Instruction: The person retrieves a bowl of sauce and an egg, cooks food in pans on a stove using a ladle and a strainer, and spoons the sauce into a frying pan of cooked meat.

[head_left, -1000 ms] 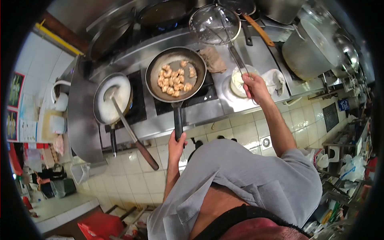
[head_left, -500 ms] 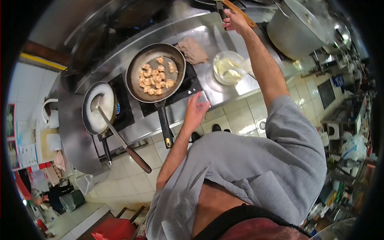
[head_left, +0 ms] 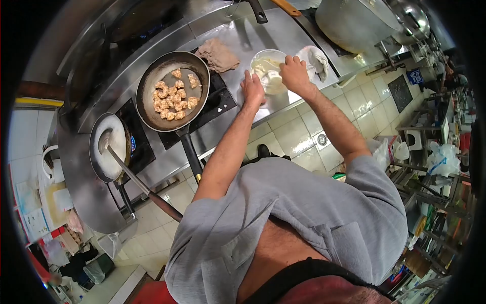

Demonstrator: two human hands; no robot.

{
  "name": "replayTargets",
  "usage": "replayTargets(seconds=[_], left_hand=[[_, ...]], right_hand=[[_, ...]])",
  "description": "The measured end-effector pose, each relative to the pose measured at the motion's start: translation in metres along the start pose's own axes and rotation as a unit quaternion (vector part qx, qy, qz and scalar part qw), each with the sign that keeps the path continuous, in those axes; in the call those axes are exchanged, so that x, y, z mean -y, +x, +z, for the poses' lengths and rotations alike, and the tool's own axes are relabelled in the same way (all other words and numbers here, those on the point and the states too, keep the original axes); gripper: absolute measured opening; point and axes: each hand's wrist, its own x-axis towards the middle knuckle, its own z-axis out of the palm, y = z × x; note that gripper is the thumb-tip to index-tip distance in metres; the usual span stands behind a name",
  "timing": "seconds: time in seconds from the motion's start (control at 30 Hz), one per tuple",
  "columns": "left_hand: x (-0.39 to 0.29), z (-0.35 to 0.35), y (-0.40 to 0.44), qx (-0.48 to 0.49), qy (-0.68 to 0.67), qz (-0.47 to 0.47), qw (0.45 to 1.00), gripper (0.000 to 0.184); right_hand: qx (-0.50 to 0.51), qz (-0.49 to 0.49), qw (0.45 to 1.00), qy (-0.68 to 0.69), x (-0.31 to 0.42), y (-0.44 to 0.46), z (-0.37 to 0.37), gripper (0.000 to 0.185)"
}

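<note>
A clear bowl (head_left: 276,92) with a pale creamy mix stands on the steel counter. My left hand (head_left: 252,90) grips its left side, thumb and fingers against the wall. Over the right side of the bowl, my right hand (head_left: 295,74) is closed around the handle of a spoon (head_left: 274,75), whose head lies in the mix; most of the handle is hidden by my fingers. To the left, a frying pan (head_left: 144,117) on the stove holds several browned, lumpy pieces of food (head_left: 175,98).
Further left, a smaller pan (head_left: 109,162) of white frothy liquid has a ladle (head_left: 132,175) resting in it, its handle jutting over the front edge. A brown cloth (head_left: 218,54), a white cloth (head_left: 317,63) and a large pot (head_left: 349,25) stand around the bowl.
My right hand has come back from the wooden handle at the rear and closed on the spoon. My left hand has moved from near the frying pan to the bowl. The view has shifted.
</note>
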Motion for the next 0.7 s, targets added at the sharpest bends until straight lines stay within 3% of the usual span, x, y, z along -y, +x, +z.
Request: replayTargets(seconds=[0.07, 0.1, 0.13, 0.17, 0.2, 0.27, 0.33, 0.47, 0.57, 0.7], left_hand=[[0.001, -0.008, -0.01, -0.076, 0.095, 0.25, 0.96, 0.052], [-0.003, -0.015, -0.021, -0.087, 0.164, 0.319, 0.93, 0.051], [-0.006, -0.021, -0.028, -0.092, 0.164, 0.319, 0.929, 0.051], [-0.009, -0.028, -0.033, -0.103, 0.178, 0.343, 0.916, 0.05], [-0.013, -0.035, -0.039, -0.114, 0.193, 0.369, 0.902, 0.05], [-0.025, -0.049, -0.058, -0.139, 0.205, 0.371, 0.895, 0.049], [-0.032, -0.061, -0.073, -0.163, 0.217, 0.372, 0.888, 0.049], [-0.026, -0.083, -0.081, -0.207, 0.185, 0.393, 0.876, 0.048], [-0.023, -0.101, -0.083, -0.225, 0.106, 0.337, 0.908, 0.052], [-0.035, -0.115, -0.1, -0.218, 0.029, 0.333, 0.917, 0.069]], right_hand=[[-0.022, 0.003, 0.999, 0.023, -0.001, 0.0, -0.017, 0.011], [-0.019, -0.027, 0.998, 0.048, -0.001, 0.0, -0.029, 0.013], [-0.018, -0.059, 0.995, 0.073, 0.0, 0.002, -0.038, 0.016], [-0.103, -0.126, 0.986, 0.031, 0.005, 0.001, -0.043, 0.015], [-0.108, -0.134, 0.985, 0.033, 0.009, 0.001, -0.046, 0.015], [-0.147, -0.186, 0.971, 0.0, 0.017, -0.002, -0.052, 0.012], [-0.131, -0.179, 0.975, -0.005, 0.029, -0.008, -0.055, 0.01], [0.025, -0.112, 0.98, 0.16, 0.069, -0.031, -0.061, 0.006], [-0.047, -0.149, 0.946, 0.285, 0.087, -0.025, -0.065, 0.008], [-0.121, -0.09, 0.96, 0.235, 0.088, -0.002, -0.095, 0.015]])
